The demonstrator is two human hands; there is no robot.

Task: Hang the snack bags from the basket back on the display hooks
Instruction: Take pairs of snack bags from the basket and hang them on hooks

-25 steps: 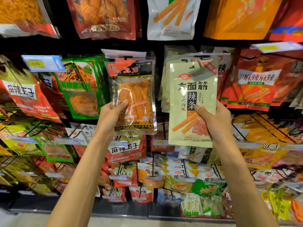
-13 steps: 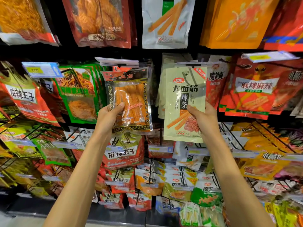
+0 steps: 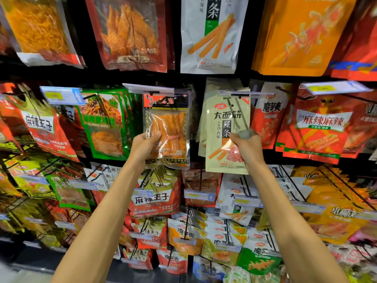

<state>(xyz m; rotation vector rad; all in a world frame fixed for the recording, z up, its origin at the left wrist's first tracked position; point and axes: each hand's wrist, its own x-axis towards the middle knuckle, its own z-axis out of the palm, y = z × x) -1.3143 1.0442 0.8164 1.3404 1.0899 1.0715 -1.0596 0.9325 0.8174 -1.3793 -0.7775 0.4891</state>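
My left hand grips a clear snack bag with orange strips and a red-black header by its lower left edge. The bag's top sits right under a hook's price-tag strip. My right hand grips a pale green snack bag with black characters at its lower right. That bag's top lies against the hook under another tag strip, in front of matching pale bags. Whether either bag's hole is on its hook is hidden. The basket is out of view.
Packed rows of hanging snack bags fill the display: green bags left of my left hand, red bags to the right, large bags above, smaller packs on hooks below. Wire hooks jut out toward me.
Both hands have carried their bags farther in toward the display and up to the hooks' tag strips. The view has shifted closer and lower on the shelves.
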